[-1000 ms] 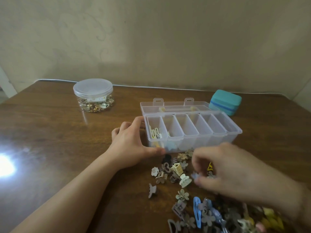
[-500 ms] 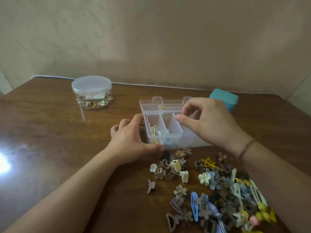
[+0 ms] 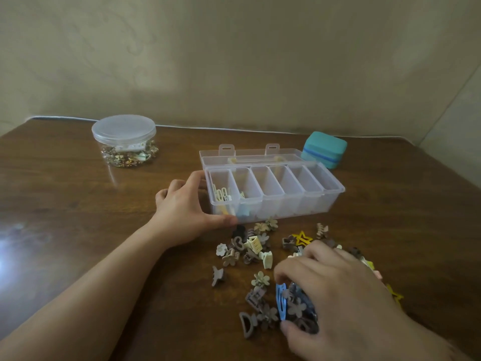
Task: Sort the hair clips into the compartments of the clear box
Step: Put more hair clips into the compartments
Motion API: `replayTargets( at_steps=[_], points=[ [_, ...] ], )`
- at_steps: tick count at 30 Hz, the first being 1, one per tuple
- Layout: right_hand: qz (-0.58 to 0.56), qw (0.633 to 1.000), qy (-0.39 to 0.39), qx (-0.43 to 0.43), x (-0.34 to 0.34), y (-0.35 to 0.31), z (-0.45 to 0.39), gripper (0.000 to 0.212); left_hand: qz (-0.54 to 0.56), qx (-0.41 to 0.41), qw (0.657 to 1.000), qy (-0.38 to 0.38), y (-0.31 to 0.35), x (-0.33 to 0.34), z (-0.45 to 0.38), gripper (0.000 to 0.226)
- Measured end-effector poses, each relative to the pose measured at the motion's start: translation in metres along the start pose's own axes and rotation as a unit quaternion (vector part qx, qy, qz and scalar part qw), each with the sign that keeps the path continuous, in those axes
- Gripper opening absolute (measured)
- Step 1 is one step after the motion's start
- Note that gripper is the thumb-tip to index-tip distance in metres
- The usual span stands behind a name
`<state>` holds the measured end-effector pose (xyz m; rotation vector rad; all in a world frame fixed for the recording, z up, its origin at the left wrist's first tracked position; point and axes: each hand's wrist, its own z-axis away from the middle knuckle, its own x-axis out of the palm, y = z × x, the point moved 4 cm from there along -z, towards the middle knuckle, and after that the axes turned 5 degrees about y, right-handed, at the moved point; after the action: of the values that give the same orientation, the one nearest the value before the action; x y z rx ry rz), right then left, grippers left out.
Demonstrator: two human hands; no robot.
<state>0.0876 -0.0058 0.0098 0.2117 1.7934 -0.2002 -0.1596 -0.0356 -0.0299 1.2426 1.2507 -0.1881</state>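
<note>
Brown wooden table (image 3: 78,230) against a beige wall (image 3: 234,61). Your clear box (image 3: 273,194) runs left to right, lid open; your left hand (image 3: 187,214) grips its end. Your right hand (image 3: 335,290) curls over the hair clips (image 3: 260,246); can't tell its hold.

No legible text, labels, brands or nos. anywhere in view.

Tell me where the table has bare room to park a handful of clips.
Bare wood lies between the jar and the left hand, and right of the clear box, below the teal case. It is crowded in front of the box, where the clip pile sits under the right hand.
</note>
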Motion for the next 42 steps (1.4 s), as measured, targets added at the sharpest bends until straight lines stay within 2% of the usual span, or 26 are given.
replayTargets(
  at_steps=[9, 12, 15, 18, 23, 28, 32, 35, 39, 42],
  points=[
    [0.015, 1.000, 0.019, 0.015, 0.002, 0.003, -0.007, 0.040, -0.003, 0.002, 1.000, -0.002, 0.000, 0.000, 0.000, 0.101],
    [-0.058, 0.997, -0.008, 0.040, -0.013, 0.016, -0.023, 0.043, 0.002, 0.010, 1.000, 0.003, 0.000, 0.000, 0.000, 0.099],
    [-0.152, 0.987, 0.050, 0.032, -0.031, 0.033, -0.060, 0.038, 0.003, 0.017, 1.000, 0.003, -0.001, 0.000, 0.000, 0.098],
    [-0.198, 0.975, 0.093, 0.039, -0.028, 0.053, -0.106, 0.029, -0.003, 0.018, 1.000, 0.007, -0.002, 0.000, -0.001, 0.097],
    [-0.200, 0.978, 0.038, 0.048, 0.002, 0.073, -0.137, 0.015, -0.003, 0.020, 1.000, 0.011, -0.002, 0.000, -0.001, 0.097],
    [-0.187, 0.973, 0.131, 0.026, -0.017, 0.073, -0.091, 0.019, -0.003, 0.014, 1.000, 0.016, -0.002, -0.001, -0.001, 0.099],
    [-0.158, 0.986, 0.042, -0.030, -0.019, 0.058, -0.024, 0.015, -0.002, 0.007, 1.000, 0.012, -0.002, 0.000, -0.001, 0.099],
    [-0.138, 0.988, 0.013, -0.073, -0.015, 0.048, 0.022, 0.017, -0.003, 0.004, 1.000, 0.007, -0.001, 0.001, -0.001, 0.101],
    [-0.091, 0.989, 0.027, -0.111, 0.002, 0.039, 0.051, 0.031, -0.007, 0.002, 1.000, 0.009, -0.001, 0.001, -0.001, 0.099],
    [-0.090, 0.988, 0.062, -0.110, 0.011, 0.036, 0.052, 0.026, -0.004, 0.006, 1.000, 0.014, -0.001, 0.001, 0.000, 0.096]
  ],
)
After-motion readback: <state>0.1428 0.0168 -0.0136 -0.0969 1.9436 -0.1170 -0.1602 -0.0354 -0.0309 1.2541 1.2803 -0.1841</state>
